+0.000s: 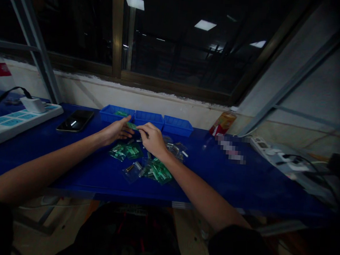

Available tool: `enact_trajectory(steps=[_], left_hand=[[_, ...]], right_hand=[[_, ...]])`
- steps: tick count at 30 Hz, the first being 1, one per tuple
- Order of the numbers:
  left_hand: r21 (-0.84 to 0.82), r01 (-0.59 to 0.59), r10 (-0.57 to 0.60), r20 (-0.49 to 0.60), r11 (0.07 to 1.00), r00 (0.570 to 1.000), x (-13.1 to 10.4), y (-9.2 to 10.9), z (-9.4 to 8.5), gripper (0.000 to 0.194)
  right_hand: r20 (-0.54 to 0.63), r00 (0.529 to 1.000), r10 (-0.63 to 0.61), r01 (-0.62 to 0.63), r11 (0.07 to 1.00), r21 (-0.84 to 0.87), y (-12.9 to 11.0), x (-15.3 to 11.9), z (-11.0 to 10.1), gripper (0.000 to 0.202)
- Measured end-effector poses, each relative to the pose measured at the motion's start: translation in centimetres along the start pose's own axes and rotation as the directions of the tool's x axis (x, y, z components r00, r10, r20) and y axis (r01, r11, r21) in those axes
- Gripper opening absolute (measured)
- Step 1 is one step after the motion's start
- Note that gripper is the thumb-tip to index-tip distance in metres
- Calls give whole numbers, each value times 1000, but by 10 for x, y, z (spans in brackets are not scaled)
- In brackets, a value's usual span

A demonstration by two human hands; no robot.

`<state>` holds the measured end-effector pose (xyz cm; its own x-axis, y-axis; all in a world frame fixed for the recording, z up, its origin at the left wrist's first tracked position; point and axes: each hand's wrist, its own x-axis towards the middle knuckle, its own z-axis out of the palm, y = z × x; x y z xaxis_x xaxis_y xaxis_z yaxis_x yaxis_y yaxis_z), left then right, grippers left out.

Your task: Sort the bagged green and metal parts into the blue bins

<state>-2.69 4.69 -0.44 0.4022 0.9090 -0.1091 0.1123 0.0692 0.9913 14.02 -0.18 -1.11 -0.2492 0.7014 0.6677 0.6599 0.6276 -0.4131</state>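
Observation:
My left hand [117, 131] is over the middle of the table, with the thumb raised above the fingers. A small green packet [132, 126] sits between that thumb and the fingers. My right hand [154, 140] is closed in a pinch at the packet's right end. Below the hands lie more green packets [124, 150] in clear plastic. Nearer the table's front edge is a heap of green packets [158, 171], beside a clear bag with small metal-looking pieces [132, 170]. Other clear bags [177, 149] lie partly behind my right wrist. Dim light hides their contents.
Three blue bins stand behind my hands: a left bin [105, 114] with something green inside, a middle bin [150, 120] and a right bin [178, 126]. A phone [75, 121] and a power strip [16, 122] lie left. At right are a red-and-yellow packet [223, 124] and another power strip [281, 156].

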Motion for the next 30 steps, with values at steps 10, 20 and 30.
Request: enact_trajectory(steps=[10,20,30], left_hand=[[717,-661,782,275,221,559,-17,2,10,24],[505,-433,500,4,747,866,-18,9,16,48],[-111,-163,155,-74,980,985,-16,8,17,11]], right_hand=[[246,758,603,-607,516,604,-3,10,-4,43],[-179,974,141,-140,990,22,-1,2,-4,26],[-44,999,8,-10,999,-51,-4,-2,-1,36]])
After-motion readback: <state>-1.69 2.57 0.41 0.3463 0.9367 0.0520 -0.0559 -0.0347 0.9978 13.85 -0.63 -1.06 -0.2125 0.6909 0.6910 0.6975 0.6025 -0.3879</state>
